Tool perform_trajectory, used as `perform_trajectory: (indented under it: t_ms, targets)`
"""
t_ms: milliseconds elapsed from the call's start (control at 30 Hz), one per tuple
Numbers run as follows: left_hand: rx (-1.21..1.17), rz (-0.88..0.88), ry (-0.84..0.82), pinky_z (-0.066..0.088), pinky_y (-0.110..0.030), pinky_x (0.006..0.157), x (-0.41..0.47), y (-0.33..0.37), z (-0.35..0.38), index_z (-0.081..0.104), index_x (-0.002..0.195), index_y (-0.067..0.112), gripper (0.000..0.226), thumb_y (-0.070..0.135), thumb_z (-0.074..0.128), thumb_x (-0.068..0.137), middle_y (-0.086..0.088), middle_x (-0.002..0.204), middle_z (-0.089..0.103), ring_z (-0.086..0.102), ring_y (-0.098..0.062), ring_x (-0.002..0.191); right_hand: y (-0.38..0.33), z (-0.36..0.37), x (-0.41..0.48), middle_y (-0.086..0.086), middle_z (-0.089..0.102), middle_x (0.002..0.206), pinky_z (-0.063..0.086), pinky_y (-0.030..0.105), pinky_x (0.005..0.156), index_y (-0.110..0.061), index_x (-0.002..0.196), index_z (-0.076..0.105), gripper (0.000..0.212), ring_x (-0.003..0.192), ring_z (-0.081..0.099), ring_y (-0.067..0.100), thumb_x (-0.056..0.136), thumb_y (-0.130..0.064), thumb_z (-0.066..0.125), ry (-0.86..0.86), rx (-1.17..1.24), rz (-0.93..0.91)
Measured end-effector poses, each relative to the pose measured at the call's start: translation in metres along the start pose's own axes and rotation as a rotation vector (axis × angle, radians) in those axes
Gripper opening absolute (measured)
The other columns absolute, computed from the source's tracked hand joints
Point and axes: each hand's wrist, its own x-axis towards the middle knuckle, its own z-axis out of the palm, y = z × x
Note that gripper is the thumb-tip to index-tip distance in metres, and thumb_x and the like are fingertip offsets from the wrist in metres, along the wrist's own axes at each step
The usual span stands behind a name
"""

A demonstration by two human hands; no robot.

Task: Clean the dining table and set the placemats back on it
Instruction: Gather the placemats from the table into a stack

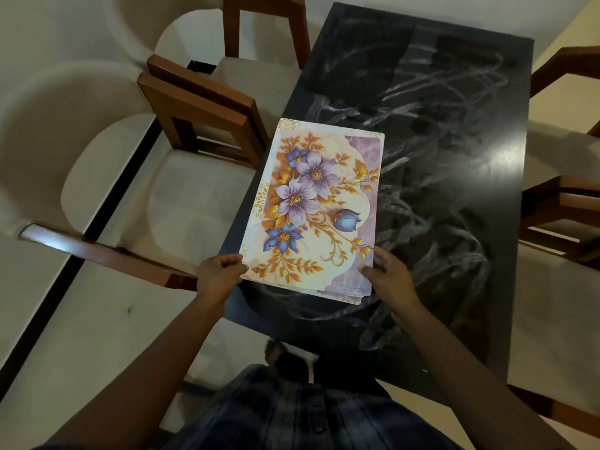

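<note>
Peeling only the top sheet off the placemats probably goes best from the near corners, keeping the rest square. The left hand pinches the 7 o'clock corner with curled fingers; the right hand rests loose, released fingers against the 5 o'clock corner. The stack lies by the counter edge at 9 o'clock, long axis running 6 to 12 o'clock

Placemat cream with purple and blue flowers, orange-gold leaves, lilac marbled edge; desk black, streaked whitish; chairs reddish-brown wood, beige cushions
</note>
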Motion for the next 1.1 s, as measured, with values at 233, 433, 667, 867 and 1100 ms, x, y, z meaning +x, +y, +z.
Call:
perform_trajectory:
  t_ms: [233,433,667,867,1100]
  targets:
    - [0.035,0.028,-0.030,0.051,-0.043,0.105,0.005,-0.001,-0.012,0.053,0.148,0.004,0.059,0.011,0.076,0.095,-0.015,0.147,0.059,0.058,-0.031,0.133,0.002,0.011,-0.013,-0.008,0.063,0.132,0.054,0.040,0.104,-0.013,0.140,0.060,0.042,0.122,0.060,0.014,0.099,-0.014,0.069,0.043,-0.032,0.012]
    - [0.030,-0.027,-0.140,0.051,-0.035,0.088,0.012,0.008,-0.012,0.049,0.150,0.003,0.058,0.012,0.072,0.097,-0.016,0.141,0.061,0.059,-0.020,0.106,0.012,0.020,-0.022,0.001,0.070,0.132,0.057,0.033,0.092,-0.013,0.137,0.063,0.037,0.121,0.066,0.021,0.100,-0.015,0.068,0.091,0.003,0.087]
    - [0.071,-0.095,-0.200,0.049,-0.028,0.066,0.025,0.016,-0.011,0.063,0.088,0.004,0.017,0.014,0.075,0.095,-0.018,0.107,0.072,0.064,-0.016,0.079,0.013,0.031,-0.028,-0.004,0.073,0.121,0.057,0.047,0.101,-0.010,0.121,0.064,0.021,0.112,0.068,0.020,0.102,-0.017,0.066,0.103,0.017,0.190]
    - [0.003,-0.162,-0.218,0.052,-0.032,0.073,0.028,0.017,-0.012,0.062,0.089,0.010,0.015,0.016,0.074,0.096,-0.013,0.106,0.071,0.066,-0.019,0.083,0.005,0.034,-0.028,0.000,0.068,0.122,0.055,0.045,0.099,-0.013,0.121,0.062,0.021,0.111,0.064,0.022,0.101,-0.018,0.067,0.136,-0.012,0.199]
    - [-0.087,-0.093,-0.151,0.053,-0.040,0.103,0.005,-0.008,-0.031,0.055,0.145,0.008,0.050,0.019,0.071,0.099,-0.006,0.139,0.058,0.057,-0.020,0.115,0.007,0.057,-0.048,0.006,0.054,0.152,0.049,0.043,0.106,-0.016,0.146,0.055,0.049,0.137,0.053,0.029,0.100,-0.026,0.069,0.157,-0.292,0.002]
